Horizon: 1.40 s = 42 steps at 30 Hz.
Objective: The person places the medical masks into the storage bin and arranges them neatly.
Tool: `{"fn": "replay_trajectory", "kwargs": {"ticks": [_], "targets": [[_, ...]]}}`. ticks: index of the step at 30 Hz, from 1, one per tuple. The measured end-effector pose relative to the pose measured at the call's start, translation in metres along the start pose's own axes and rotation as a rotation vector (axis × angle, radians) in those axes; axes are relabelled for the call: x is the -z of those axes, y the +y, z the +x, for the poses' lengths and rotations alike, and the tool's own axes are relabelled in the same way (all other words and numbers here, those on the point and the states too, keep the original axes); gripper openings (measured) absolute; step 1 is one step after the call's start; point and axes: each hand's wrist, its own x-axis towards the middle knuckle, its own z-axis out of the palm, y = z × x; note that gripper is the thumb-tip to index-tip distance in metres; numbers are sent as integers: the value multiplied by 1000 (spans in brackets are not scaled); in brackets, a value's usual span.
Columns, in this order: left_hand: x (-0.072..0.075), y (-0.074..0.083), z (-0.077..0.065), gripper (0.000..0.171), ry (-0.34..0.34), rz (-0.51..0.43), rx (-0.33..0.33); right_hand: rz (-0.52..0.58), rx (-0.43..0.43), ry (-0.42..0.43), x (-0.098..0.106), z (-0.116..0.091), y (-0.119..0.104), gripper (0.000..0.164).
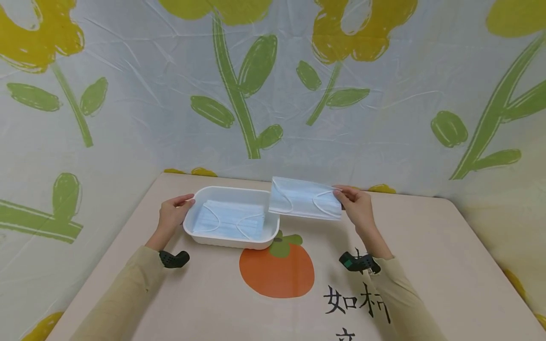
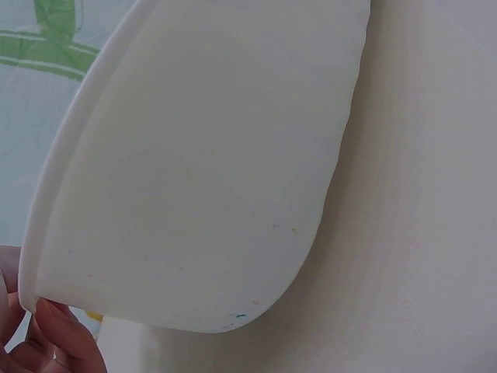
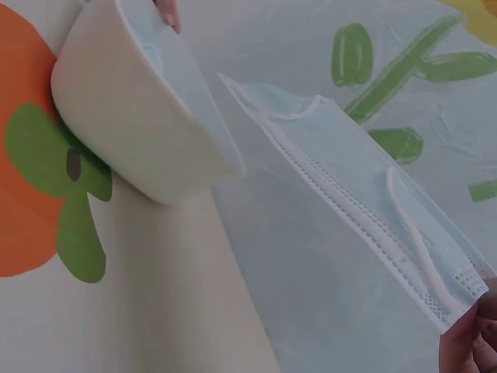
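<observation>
A white plastic basin (image 1: 230, 244) stands on the table, with light blue face masks (image 1: 230, 220) lying flat inside it. My left hand (image 1: 172, 215) pinches the basin's left rim between thumb and fingers; in the left wrist view the fingertips (image 2: 66, 330) show at the rim's edge. At the basin's right side, my right hand (image 1: 358, 208) holds another face mask (image 1: 304, 199) by its right end. That mask is raised above the table, its far end over the basin's right rim. White ear loops hang across its face. How many masks lie in the basin cannot be told.
The table (image 1: 204, 293) has a pale cover printed with an orange persimmon (image 1: 277, 274) and black characters (image 1: 341, 300). A flowered cloth (image 1: 149, 94) hangs behind the table. A dark wrist device (image 1: 175, 259) is worn on each arm.
</observation>
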Motion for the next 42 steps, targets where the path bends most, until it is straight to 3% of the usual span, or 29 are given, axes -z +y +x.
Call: {"fn": "replay_trajectory", "kwargs": {"ticks": [8,16,28,42], "targets": [[-2,-2,1,38,16,4,-12,-3,-41,-34,-22,-7,-4,31],[-12,-29,26,36,27,23,-29,38,-53,-70,-49,-12,-10,28],[-1,2,0,36,-2,8,-23,149,-12,-145,-86,-20,-29,23],[2,3,-3,37,-9,8,-20,187,7,-188,-129,-27,-41,20]]}}
